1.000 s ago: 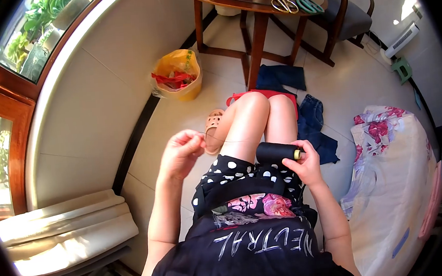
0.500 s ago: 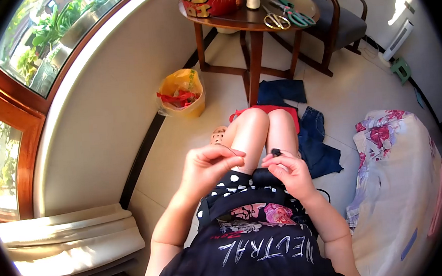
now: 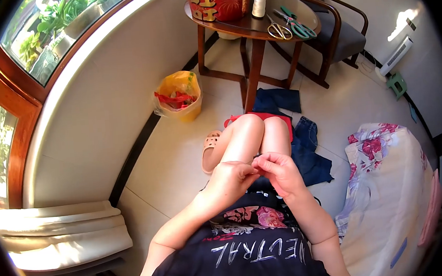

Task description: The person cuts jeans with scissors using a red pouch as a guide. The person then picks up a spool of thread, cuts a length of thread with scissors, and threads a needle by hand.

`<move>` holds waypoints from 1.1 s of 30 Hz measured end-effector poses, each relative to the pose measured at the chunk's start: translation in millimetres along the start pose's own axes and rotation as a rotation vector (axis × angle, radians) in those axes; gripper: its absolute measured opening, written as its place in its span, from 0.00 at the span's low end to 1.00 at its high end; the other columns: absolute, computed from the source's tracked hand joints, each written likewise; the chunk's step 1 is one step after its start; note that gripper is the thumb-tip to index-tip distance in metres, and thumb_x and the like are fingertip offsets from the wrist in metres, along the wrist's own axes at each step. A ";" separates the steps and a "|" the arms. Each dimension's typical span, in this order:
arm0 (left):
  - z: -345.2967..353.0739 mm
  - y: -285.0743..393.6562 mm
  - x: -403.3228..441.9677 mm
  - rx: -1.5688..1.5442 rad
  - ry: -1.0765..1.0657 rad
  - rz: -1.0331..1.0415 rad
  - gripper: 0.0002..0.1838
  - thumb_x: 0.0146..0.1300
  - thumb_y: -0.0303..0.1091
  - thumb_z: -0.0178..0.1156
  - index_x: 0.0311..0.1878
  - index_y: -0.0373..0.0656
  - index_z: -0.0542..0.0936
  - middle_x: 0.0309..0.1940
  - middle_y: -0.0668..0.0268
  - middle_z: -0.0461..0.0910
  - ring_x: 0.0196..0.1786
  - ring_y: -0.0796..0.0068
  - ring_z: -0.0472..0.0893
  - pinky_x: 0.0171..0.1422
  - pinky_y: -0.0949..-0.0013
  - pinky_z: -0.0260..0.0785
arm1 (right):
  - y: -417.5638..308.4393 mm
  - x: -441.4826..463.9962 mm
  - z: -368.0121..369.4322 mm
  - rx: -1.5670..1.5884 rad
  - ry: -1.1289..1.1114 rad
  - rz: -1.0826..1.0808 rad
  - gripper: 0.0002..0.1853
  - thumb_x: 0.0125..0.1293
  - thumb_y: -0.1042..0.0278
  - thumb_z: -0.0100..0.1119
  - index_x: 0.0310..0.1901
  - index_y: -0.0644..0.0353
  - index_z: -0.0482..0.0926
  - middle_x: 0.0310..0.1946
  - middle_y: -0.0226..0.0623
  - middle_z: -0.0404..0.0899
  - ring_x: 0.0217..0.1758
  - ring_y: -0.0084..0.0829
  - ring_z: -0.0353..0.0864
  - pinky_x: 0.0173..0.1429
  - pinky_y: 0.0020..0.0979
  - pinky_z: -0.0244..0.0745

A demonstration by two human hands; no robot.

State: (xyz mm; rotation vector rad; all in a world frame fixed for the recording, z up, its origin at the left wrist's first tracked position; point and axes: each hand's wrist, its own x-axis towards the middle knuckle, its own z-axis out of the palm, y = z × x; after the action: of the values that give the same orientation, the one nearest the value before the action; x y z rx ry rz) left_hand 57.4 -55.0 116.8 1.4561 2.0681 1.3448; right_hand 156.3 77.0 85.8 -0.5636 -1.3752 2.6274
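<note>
Both my hands are closed and meet fingertip to fingertip above my lap. My left hand (image 3: 230,182) pinches with thumb and index finger; whatever lies between them is too small to make out. My right hand (image 3: 281,175) is pinched against the left fingertips. A trace of a small black piece shows at its fingers, mostly hidden. Below the hands is the black printed shirt (image 3: 249,251) I wear. My bare knees (image 3: 251,130) are just beyond them.
A round table (image 3: 234,29) holds a red tin (image 3: 219,5), a thread spool (image 3: 259,4), gold-handled scissors (image 3: 279,30) and green-handled cutters (image 3: 300,29). Jeans (image 3: 309,157) lie on the floor. A yellow bin (image 3: 191,109) stands left; a floral cloth (image 3: 382,178) is at right.
My hands were apart, with the black piece visible in my right fingers and something thin in my left. Now they have come together, and the black piece is mostly hidden.
</note>
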 end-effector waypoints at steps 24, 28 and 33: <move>-32.9 9.5 -33.6 -0.376 0.113 -0.232 0.11 0.53 0.25 0.60 0.40 0.36 0.77 0.34 0.60 0.79 0.38 0.71 0.78 0.41 0.71 0.71 | -79.6 -63.8 59.5 -0.737 -0.355 -0.680 0.02 0.53 0.75 0.60 0.27 0.61 0.76 0.24 0.33 0.74 0.20 0.25 0.68 0.25 0.20 0.63; -46.6 19.5 -42.8 -0.516 0.191 -0.396 0.12 0.61 0.20 0.43 0.42 0.31 0.75 0.34 0.59 0.79 0.40 0.70 0.77 0.50 0.71 0.67 | -91.5 -74.6 65.7 -0.582 -0.644 -0.794 0.03 0.53 0.74 0.58 0.25 0.63 0.78 0.21 0.36 0.72 0.20 0.29 0.72 0.22 0.27 0.65; -42.4 13.7 -49.1 -0.657 0.140 -0.372 0.12 0.64 0.23 0.41 0.44 0.32 0.74 0.31 0.60 0.79 0.36 0.77 0.76 0.42 0.77 0.67 | -73.4 -58.6 61.2 -0.253 -0.827 -1.002 0.04 0.54 0.79 0.55 0.29 0.71 0.79 0.19 0.36 0.68 0.15 0.26 0.65 0.17 0.24 0.57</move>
State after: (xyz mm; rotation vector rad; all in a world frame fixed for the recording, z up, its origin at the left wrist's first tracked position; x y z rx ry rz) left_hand 59.6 -118.1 137.0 0.6848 1.6120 1.7557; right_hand 182.5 56.3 192.8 1.0610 -1.5495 1.8316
